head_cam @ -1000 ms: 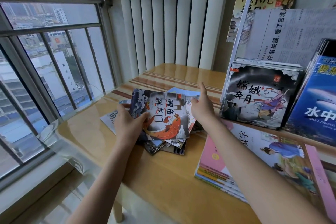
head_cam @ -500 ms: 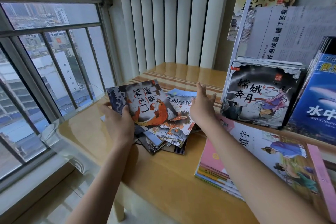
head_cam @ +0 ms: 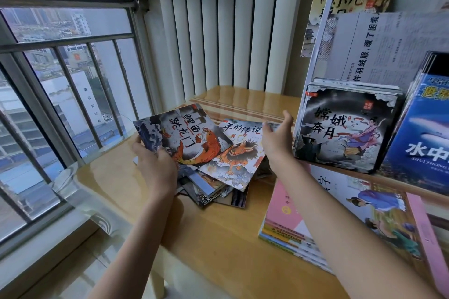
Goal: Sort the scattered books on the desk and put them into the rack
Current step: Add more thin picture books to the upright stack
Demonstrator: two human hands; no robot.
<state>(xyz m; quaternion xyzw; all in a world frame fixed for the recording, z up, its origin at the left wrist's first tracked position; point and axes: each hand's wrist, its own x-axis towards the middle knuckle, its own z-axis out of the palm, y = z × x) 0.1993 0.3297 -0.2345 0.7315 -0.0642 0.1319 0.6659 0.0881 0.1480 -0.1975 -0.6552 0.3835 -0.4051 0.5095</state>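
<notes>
1. Since the earlier frames: the left hand (head_cam: 155, 167) has drawn the carp book (head_cam: 181, 135) left off the pile (head_cam: 216, 187); the dragon book (head_cam: 237, 153) beneath, covered before, now shows most of its cover.
2. Left fingers (head_cam: 138, 147) grasp the carp book's near-left corner: thumb on the cover, the rest under the edge. The book is tilted, its right part overlapping the dragon book.
3. The right hand (head_cam: 277, 139) is released, fingers spread, at the dragon book's far-right corner; contact can't be told.
4. The rack (head_cam: 323, 29) stands just right of the right fingers, with the moon book (head_cam: 340, 128) in front; the blue book (head_cam: 422, 133) is cut off at the frame edge.
5. The pile's lower books are mostly hidden, titles unreadable.
6. The pink stack (head_cam: 289, 216) on the surface (head_cam: 218, 238) is partly covered by the right forearm.
</notes>
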